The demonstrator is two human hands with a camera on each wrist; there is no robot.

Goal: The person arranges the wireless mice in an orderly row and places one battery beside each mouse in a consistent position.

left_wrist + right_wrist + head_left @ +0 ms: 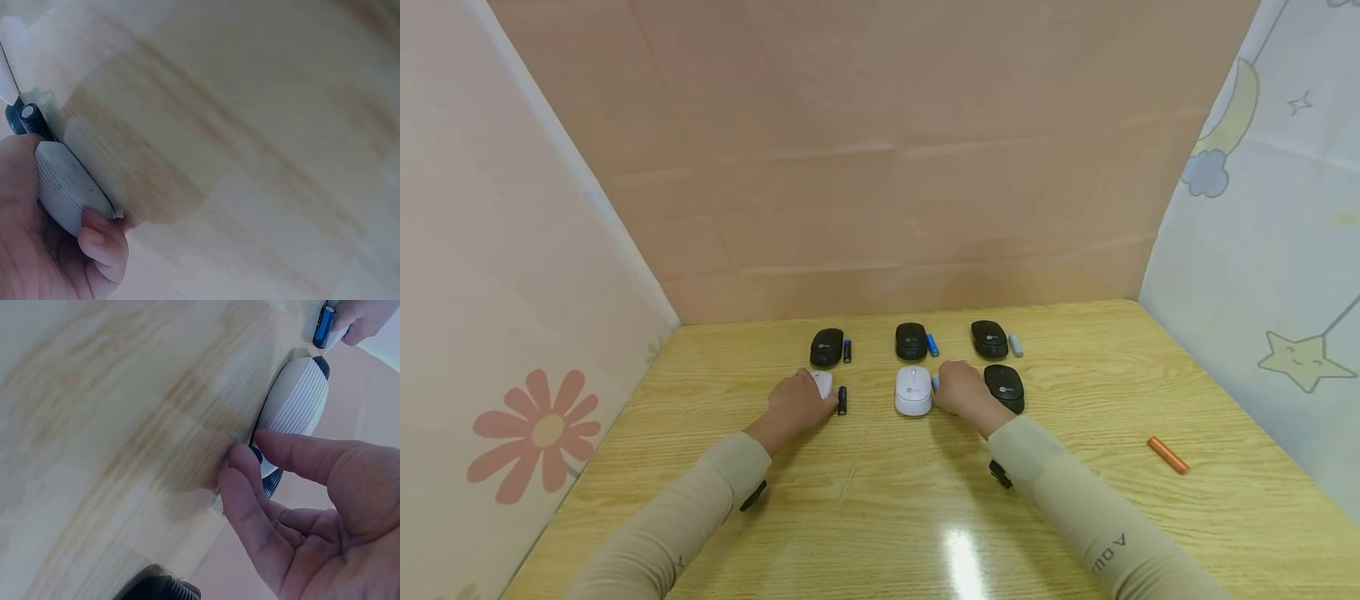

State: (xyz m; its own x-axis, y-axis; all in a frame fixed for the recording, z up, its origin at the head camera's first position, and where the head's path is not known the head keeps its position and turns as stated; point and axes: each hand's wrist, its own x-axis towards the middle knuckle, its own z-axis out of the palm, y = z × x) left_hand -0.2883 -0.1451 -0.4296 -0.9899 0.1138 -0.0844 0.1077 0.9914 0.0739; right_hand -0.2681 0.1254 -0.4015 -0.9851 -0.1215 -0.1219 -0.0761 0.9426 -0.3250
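Observation:
At the front left of the rows, my left hand (796, 402) grips a white computer mouse (65, 181), thumb and fingers around its sides. A dark blue battery (842, 400) lies just right of that mouse. Between a second white mouse (913, 392) and a black mouse (1004, 387) is my right hand (964, 389). Its thumb and fingertips pinch a small battery (256, 454) beside the white mouse, mostly hidden by the fingers. In the head view, only a light blue bit of this battery shows at the hand's left edge.
Behind stand three black mice, at left (827, 347), middle (912, 341) and right (989, 339). Beside them lie a dark blue battery (847, 351), a blue battery (932, 345) and a pale battery (1016, 345). Orange batteries (1168, 455) lie at right on the wooden table (880, 525).

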